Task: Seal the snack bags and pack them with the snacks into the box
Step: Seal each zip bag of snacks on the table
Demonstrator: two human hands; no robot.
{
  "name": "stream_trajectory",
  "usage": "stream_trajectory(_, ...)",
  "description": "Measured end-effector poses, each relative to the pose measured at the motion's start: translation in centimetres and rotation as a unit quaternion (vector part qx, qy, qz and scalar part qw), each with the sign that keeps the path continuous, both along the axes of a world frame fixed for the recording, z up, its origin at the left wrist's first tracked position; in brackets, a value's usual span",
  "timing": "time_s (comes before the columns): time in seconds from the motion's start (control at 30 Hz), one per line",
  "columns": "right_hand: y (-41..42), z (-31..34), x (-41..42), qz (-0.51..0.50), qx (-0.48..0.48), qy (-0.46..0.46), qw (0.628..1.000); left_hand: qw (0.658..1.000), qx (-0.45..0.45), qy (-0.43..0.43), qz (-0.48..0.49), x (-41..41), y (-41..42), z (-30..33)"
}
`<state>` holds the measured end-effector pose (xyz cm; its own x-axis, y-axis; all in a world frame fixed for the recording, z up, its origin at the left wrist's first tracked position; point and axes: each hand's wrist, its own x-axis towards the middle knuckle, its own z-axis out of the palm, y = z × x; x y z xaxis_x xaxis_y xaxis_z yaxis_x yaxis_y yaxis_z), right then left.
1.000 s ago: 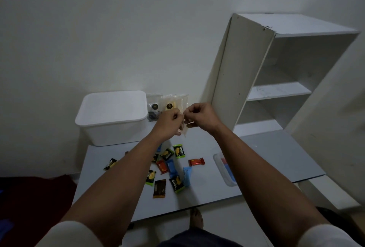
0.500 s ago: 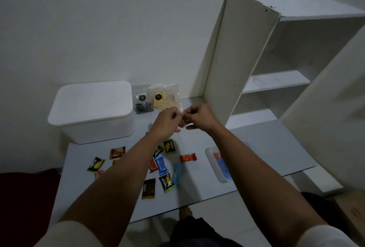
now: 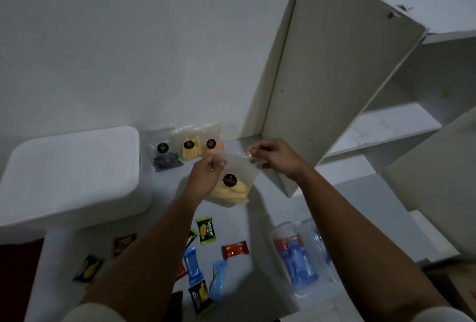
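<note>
The hands have drawn apart: the left hand (image 3: 210, 167) and right hand (image 3: 269, 155), close together a second ago, now pinch the two top corners of a clear bag (image 3: 233, 185) of yellow snacks, held above the surface (image 3: 257, 224). I judge the strip is being pressed shut, so sealing is under way and packing not begun. Three more bags (image 3: 185, 146) lean on the wall at 11 o'clock. The box (image 3: 69, 175), lid on, sits at 9 o'clock. Wrapped snacks (image 3: 206, 230) lie at 6 o'clock. A white shelf (image 3: 386, 128) stands at 2 o'clock.
</note>
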<state>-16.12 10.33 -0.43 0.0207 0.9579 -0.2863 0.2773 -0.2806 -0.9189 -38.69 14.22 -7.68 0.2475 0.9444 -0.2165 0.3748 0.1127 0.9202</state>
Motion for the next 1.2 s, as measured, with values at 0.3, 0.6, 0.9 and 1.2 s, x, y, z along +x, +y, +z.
stream_trajectory(0.3,7.9,-11.9,0.5,-0.137,-0.041,0.04,0.989,0.995,-0.016,-0.049,0.084,6.6,8.0,-4.9)
stream_trajectory(0.6,17.0,-17.8,1.7,-0.172,-0.078,-0.023,0.982,0.969,-0.098,0.182,0.135,8.7,13.3,-11.9)
stream_trajectory(0.9,19.9,-19.8,1.2,-0.21,-0.053,-0.076,0.973,0.963,-0.152,0.072,0.209,10.2,14.7,-12.9)
stream_trajectory(1.2,13.5,-19.2,-0.6,-0.236,-0.04,-0.118,0.964,0.964,-0.166,0.076,0.191,6.9,9.9,-10.3)
